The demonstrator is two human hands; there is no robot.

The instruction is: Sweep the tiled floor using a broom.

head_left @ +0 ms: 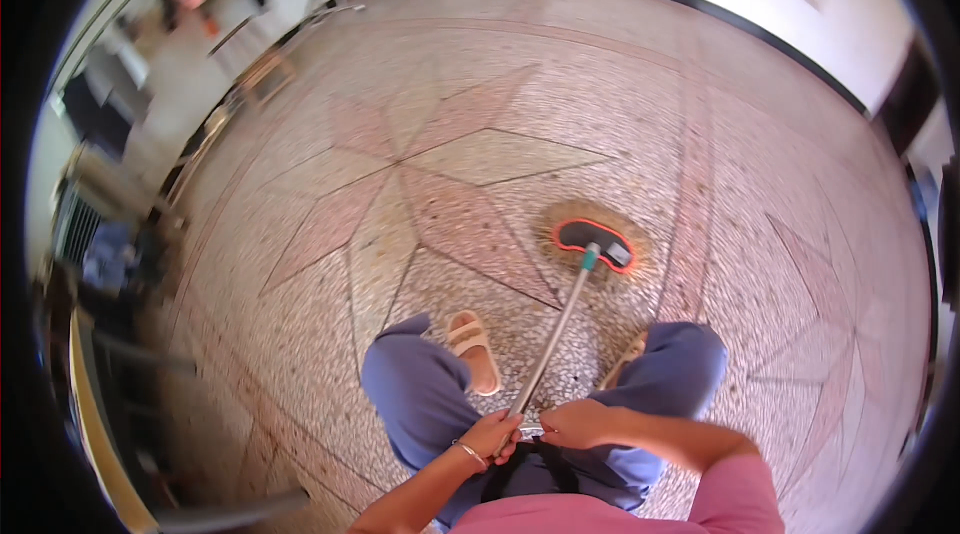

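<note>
Fingers [500, 431] of both hands wrapped round mop handle [553, 336], mop head [596, 244] on terrazzo floor [480, 154], sandal [474, 346] beside

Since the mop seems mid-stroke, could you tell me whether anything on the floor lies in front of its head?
Nothing visible does: the mop head rests on bare terrazzo floor, open ahead of it. Furniture stands only far left.

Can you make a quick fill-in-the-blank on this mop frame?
1. Both hands grip the mop's metal ____.
2. The mop head rests on the ____, ahead of the person's feet.
3. The left hand wears a ____ at the wrist.
4. The right hand holds the pole at its ____ end, beside the left hand.

Missing words: pole; floor; bracelet; top
</note>
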